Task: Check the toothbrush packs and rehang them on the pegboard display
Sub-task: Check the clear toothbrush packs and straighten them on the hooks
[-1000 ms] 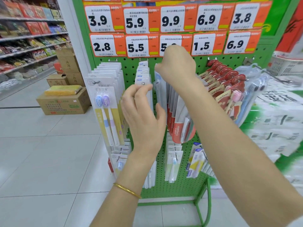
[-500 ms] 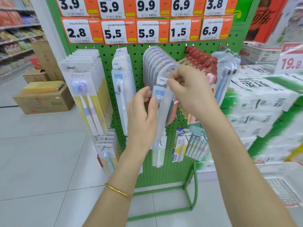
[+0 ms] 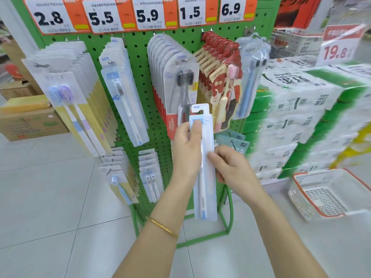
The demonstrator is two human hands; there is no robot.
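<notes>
One clear plastic blister pack with a pale blue-and-white toothbrush (image 3: 205,197) in hand, off the pegs, held upright in front of the lower half of the green perforated metal pegboard (image 3: 138,67), just below the hanging row of red-and-white carded packs (image 3: 172,83). Pinched near its top by the left grip (image 3: 187,151) — thumb pressed on the printed face, fingers curled behind. Nipped at the right edge, about midway down, by the right grip (image 3: 232,169), thumb and fingertips closed on the plastic rim. White hook-hole tab marked NEW (image 3: 198,109) uppermost and free, touching no peg. Seems to be the checking step: face turned toward the camera, nothing yet threaded. No tear or dent to be made out, though too soft in focus to be sure. Next, most likely, rehanging. Looks to belong with the matching row of clear NEW-tabbed packs (image 3: 124,93) up and to the left, under the orange-and-white 5.5 price tag (image 3: 102,17). Calls for lifting the pack up and leftward, keeping it upright, lining the tab's hole with the metal peg tip (image 3: 109,61), then sliding it on in front of the others. Best held high near the tab for aim — held low, likely to flex at the top and miss the peg. Worth minding the red-and-white row on the way past.
</notes>
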